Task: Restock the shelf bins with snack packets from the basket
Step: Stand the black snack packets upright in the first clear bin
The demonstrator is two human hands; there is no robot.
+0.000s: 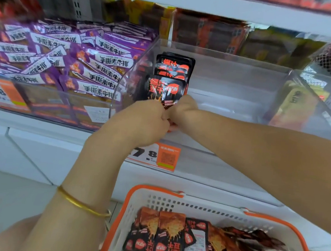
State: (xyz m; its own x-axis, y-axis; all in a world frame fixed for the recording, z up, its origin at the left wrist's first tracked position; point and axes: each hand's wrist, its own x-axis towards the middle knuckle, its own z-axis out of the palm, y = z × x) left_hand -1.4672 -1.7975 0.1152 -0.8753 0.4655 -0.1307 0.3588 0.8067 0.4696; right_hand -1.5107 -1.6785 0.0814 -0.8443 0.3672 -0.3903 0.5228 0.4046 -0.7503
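A stack of black-and-red snack packets (170,79) stands against the left wall of a clear plastic shelf bin (236,71). Both hands meet at the stack's near end: my left hand (144,121) and my right hand (182,108) grip the lowest packets from below, fingers curled. A gold bangle sits on my left forearm. Below, a white basket with orange rim and handles (133,199) holds several more black-and-red packets (170,237), lying flat.
The bin to the left is piled with purple packets (66,59). A bin at the right holds yellow packets (296,101). Orange price tags (165,157) hang on the shelf front. An upper shelf edge runs overhead.
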